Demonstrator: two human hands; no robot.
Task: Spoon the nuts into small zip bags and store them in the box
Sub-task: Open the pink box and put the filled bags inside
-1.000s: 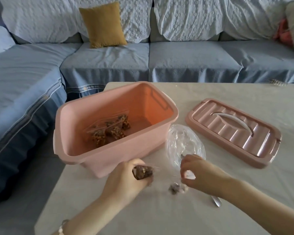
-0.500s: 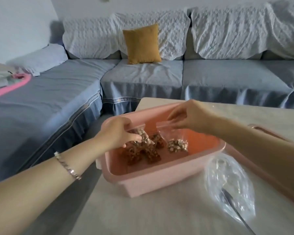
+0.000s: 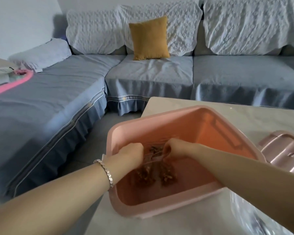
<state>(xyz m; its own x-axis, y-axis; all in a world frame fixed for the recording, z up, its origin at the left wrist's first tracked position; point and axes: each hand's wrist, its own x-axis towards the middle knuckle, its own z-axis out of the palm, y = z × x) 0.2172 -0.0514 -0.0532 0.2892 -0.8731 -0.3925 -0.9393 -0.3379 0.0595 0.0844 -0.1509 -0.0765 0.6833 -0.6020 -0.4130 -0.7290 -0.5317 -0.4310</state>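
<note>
While inside one box, two hands

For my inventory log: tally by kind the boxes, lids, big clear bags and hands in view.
Box: 1
Lid: 1
Big clear bag: 1
Hands: 2, left hand and right hand, gripping small bags
Total: 5

The pale worktop holds a pink box at its left edge. A pink lid lies flat beside the box, on its right. A clear plastic bag lies nearer, bottom right.
</note>
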